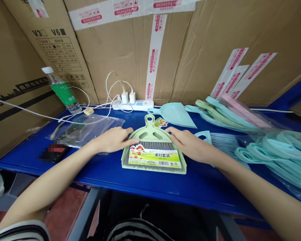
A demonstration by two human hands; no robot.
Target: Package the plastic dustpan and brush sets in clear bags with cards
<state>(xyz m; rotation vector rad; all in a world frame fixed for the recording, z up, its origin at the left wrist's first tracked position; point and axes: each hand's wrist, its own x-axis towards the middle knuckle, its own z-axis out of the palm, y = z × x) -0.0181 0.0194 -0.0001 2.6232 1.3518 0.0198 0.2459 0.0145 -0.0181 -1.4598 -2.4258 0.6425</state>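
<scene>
A pale green dustpan [124,163] lies at the front of the blue table, its handle pointing away from me. Nested in it is a brush with grey bristles [150,146], partly covered by a colourful printed card [154,156]. My left hand [114,139] pinches the dustpan's left edge between thumb and fingers. On the opposite edge, my right hand [188,144] is closed the same way. Behind the handle lies a small printed card [161,123], beside a light blue dustpan [177,114]. A light blue brush [222,144] rests to the right of my right hand.
Several dustpans in plastic wrap [273,154] are heaped at the right, with more coloured ones [225,113] behind. At the left are a water bottle [62,90], a clear plastic bag [97,129] and a dark phone-like object [54,152]. A power strip [140,105] with cables sits against cardboard.
</scene>
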